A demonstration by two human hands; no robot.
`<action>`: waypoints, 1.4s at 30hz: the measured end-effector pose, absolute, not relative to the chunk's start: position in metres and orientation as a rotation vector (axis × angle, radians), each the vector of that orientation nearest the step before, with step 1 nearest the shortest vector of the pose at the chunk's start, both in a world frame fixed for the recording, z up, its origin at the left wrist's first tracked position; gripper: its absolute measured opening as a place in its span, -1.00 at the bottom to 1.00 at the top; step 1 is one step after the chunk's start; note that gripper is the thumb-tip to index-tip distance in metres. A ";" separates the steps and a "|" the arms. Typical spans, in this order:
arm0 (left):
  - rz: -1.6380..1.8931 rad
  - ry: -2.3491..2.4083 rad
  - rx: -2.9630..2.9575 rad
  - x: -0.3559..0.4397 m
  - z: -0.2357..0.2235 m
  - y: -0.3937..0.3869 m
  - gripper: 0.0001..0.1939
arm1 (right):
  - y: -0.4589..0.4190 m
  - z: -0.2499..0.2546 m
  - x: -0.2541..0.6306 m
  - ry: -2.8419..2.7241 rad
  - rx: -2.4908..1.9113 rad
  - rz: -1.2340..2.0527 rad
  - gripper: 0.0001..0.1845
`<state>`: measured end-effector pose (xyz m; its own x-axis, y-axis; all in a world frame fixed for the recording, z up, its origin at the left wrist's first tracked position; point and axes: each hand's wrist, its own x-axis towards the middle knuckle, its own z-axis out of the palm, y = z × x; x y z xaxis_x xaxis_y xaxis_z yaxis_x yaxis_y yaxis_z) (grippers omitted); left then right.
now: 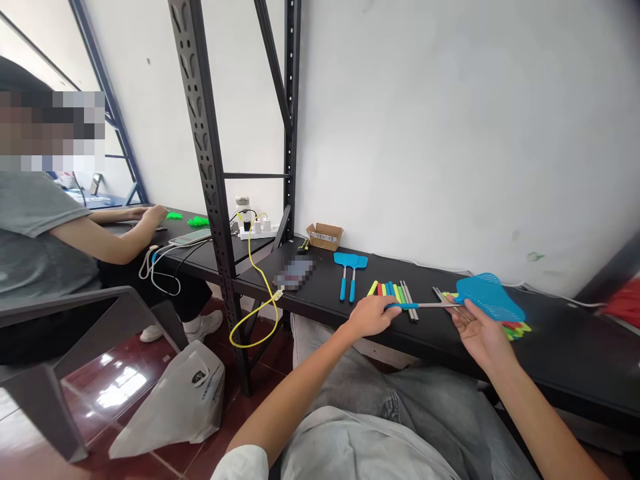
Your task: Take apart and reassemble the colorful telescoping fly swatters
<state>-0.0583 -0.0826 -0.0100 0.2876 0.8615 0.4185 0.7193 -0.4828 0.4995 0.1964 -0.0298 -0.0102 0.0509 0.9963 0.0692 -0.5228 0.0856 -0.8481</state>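
You seem to be in a small workshop: perforated metal post, long black surface, coloured handles, seated co-worker.

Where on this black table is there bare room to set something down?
The widest bare patch of black table lies at the right, between the colourful pile and the red item. A smaller one lies behind the coloured handles, right of the two blue swatters. It's crowded around the left hand and right hand, which hold another swatter.
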 end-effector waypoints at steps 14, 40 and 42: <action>0.987 1.458 2.331 -0.058 -0.007 -0.084 -0.67 | -0.024 -0.007 0.211 -0.790 -0.726 1.345 -0.93; 0.989 1.449 2.314 -0.058 -0.008 -0.084 -0.65 | -0.027 -0.001 0.214 -0.889 -0.710 1.307 -0.86; 0.992 1.452 2.327 -0.058 -0.008 -0.084 -0.65 | -0.027 -0.002 0.215 -0.916 -0.710 1.288 -0.83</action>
<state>-0.0584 -0.0838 -0.0077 0.2825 0.8601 0.4248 0.7086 -0.4855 0.5120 0.2147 -0.0270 -0.0020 0.0334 0.9852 0.1683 -0.4823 0.1634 -0.8606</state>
